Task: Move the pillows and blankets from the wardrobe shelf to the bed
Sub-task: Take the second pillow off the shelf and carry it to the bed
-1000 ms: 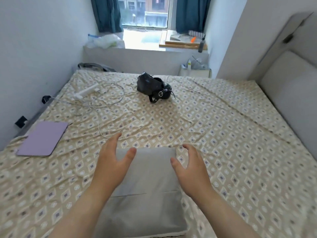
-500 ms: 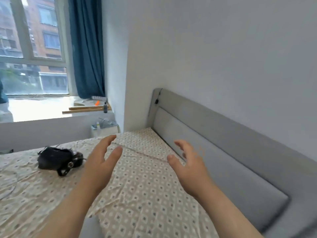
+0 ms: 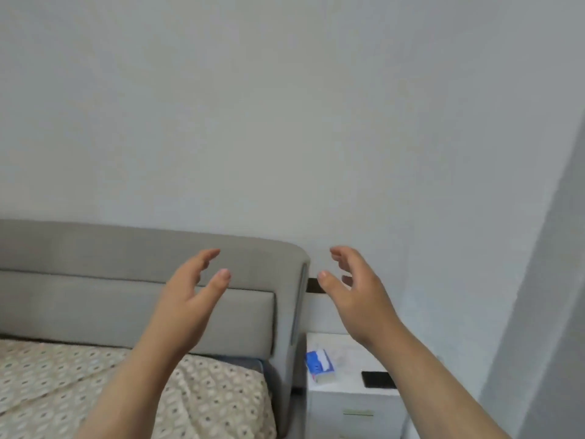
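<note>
My left hand (image 3: 190,296) and my right hand (image 3: 357,293) are both raised in front of me, fingers spread, palms facing each other, holding nothing. Below the left hand lies the bed (image 3: 63,384) with its beige patterned sheet, backed by a grey padded headboard (image 3: 95,280). No pillow, blanket or wardrobe is in view.
A white bedside table (image 3: 351,403) stands right of the headboard, carrying a blue and white tissue pack (image 3: 319,365) and a black phone (image 3: 376,380). A plain wall fills the upper view. A grey vertical surface (image 3: 544,312) runs along the right edge.
The view has swung right, away from the grey pillow lying on the bed and the window, to the headboard's end and the bedside table. Both hands stay empty and raised.
</note>
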A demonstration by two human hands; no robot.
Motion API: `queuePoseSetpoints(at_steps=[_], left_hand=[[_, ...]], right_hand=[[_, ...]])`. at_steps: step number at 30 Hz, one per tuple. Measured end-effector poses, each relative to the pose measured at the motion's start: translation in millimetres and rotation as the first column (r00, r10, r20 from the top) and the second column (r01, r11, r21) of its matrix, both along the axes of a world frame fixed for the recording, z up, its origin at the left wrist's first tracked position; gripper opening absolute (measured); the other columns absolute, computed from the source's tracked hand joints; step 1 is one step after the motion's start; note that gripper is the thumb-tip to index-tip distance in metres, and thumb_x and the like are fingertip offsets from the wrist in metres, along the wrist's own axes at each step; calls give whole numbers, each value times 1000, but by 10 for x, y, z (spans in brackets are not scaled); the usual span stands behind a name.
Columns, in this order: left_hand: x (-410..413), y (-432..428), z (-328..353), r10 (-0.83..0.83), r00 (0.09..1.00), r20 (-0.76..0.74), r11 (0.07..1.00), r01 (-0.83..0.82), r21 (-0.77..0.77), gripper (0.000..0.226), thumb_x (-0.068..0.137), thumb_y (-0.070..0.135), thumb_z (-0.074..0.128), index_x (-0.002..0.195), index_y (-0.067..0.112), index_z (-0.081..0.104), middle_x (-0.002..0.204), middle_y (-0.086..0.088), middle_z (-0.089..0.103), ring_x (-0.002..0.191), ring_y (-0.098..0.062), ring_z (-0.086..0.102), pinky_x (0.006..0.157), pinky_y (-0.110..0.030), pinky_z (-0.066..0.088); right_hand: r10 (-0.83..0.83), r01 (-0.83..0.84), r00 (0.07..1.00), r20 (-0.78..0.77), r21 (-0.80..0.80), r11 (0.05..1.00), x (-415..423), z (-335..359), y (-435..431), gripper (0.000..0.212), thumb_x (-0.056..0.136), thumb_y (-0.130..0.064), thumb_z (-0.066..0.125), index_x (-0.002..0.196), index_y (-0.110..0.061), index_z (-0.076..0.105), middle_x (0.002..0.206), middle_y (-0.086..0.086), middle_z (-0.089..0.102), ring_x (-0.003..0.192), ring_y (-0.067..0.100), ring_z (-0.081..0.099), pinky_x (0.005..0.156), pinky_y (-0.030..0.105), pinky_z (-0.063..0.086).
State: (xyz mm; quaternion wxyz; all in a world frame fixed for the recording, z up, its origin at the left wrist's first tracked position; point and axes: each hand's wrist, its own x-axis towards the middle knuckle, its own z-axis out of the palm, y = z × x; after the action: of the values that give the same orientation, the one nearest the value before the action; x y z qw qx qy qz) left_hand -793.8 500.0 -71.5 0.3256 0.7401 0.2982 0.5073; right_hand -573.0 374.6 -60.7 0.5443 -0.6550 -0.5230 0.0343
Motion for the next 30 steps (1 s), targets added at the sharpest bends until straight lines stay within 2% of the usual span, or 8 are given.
queuePoseSetpoints(at_steps=[2, 5, 8, 10, 16, 19, 26, 30], left_hand=[[496, -175, 122, -122, 992, -8, 992, 123, 27, 59, 69, 68, 47, 123, 43, 48, 131, 6, 53, 123, -19, 50, 95, -38, 41], [1243, -514, 283, -289, 957, -24, 955, 290, 55, 62, 69, 69, 47, 126, 44, 49, 134, 8, 52, 123, -17, 50, 96, -37, 40], [1984, -951, 439, -442, 897, -16, 891, 441, 106, 65, 71, 68, 46, 129, 40, 50, 135, 7, 53, 124, -16, 48, 96, -36, 39], [2418, -1285, 528, -516, 856, -9, 846, 511, 153, 65, 74, 65, 47, 133, 36, 49, 136, 10, 51, 125, -14, 47, 95, -34, 38], [3558, -2418, 732, -720, 693, 24, 684, 705, 187, 45, 89, 50, 53, 132, 40, 48, 134, 16, 48, 127, -15, 45, 92, -32, 36], [3957, -2838, 811, -777, 627, 57, 625, 758, 187, 50, 82, 56, 49, 130, 41, 49, 137, 12, 50, 126, -14, 46, 93, -32, 37], [4824, -3785, 917, -899, 427, 100, 439, 877, 198, 52, 81, 54, 47, 130, 36, 50, 136, 8, 51, 126, -16, 46, 91, -31, 36], [5367, -4248, 974, -954, 278, 117, 296, 937, 188, 29, 93, 39, 55, 122, 37, 52, 129, 8, 53, 127, -17, 45, 96, -34, 37]], right_hand=[[-110, 111, 993, -30, 23, 994, 338, 105, -405, 45, 90, -41, 58, 132, -33, 45, 129, -19, 46, 113, -2, 45, 97, 25, 37], [-273, 277, 960, -66, 57, 959, 818, 231, -1071, 45, 89, -43, 58, 132, -36, 45, 130, -21, 46, 122, 2, 42, 100, 28, 36], [-429, 437, 899, -94, 93, 895, 1243, 311, -1764, 45, 88, -45, 58, 130, -37, 45, 126, -23, 46, 121, 4, 44, 99, 30, 37], [-516, 524, 852, -92, 122, 843, 1490, 333, -2198, 46, 88, -43, 59, 132, -33, 47, 128, -19, 48, 123, 5, 44, 99, 32, 38], [-773, 769, 631, -65, 178, 613, 2112, 505, -3567, 44, 88, -35, 62, 130, -24, 51, 125, -9, 52, 118, 7, 47, 93, 28, 36], [-847, 840, 527, -74, 199, 505, 2281, 571, -4140, 44, 87, -40, 61, 128, -29, 50, 123, -13, 51, 115, 5, 46, 93, 30, 37], [-957, 951, 276, -82, 168, 260, 2467, 627, -5206, 48, 89, -44, 59, 133, -32, 45, 126, -16, 47, 119, 5, 43, 91, 28, 35], [-990, 975, 127, -68, 191, 112, 2634, 713, -5560, 45, 87, -44, 58, 129, -35, 47, 125, -16, 50, 116, 6, 45, 89, 29, 35]])
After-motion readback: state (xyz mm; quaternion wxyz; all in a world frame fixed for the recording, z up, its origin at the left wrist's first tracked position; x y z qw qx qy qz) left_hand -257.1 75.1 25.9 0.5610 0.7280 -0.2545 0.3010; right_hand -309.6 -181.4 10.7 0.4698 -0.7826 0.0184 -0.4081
